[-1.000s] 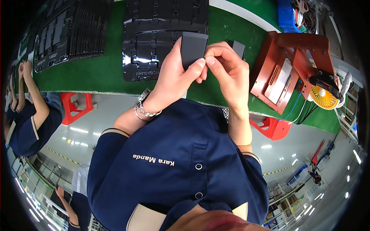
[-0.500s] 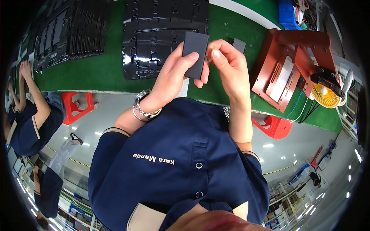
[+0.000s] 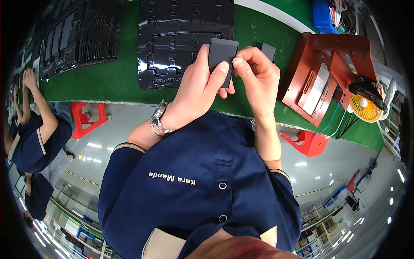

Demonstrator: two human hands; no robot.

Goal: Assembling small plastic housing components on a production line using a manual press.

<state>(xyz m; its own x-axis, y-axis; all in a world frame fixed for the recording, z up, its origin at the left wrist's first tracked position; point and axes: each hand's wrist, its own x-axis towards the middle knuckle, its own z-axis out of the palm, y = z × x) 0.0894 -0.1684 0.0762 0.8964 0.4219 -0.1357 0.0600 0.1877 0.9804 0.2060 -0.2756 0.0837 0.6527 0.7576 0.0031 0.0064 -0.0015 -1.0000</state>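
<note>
A flat, dark grey rectangular block [image 3: 222, 55] stands upright in my left hand [image 3: 196, 88]. The left thumb presses on its face and the fingers wrap behind it. At the block's right edge, the thumb and index finger of my right hand [image 3: 263, 84] are pinched together. Whatever sits between those fingertips is too small or hidden to make out. Just beyond my hands lies a glossy black moulded plastic tray [image 3: 157, 54], partly covered by the left hand. A second dark grey block [image 3: 268, 50] rests on the green table behind my right hand.
Stacked black trays [image 3: 82, 39] stand at the far left of the green table [image 3: 125, 82]. On the right are a reddish-brown fixture [image 3: 297, 82], a yellow fan [image 3: 364, 107] with cables, and a blue bin [image 3: 321, 17]. Another person's arm [image 3: 41, 97] reaches the table at left.
The block and my left hand have shifted slightly right. My right thumb and index finger have come up closer against the block's right edge. People in the left background have moved.
</note>
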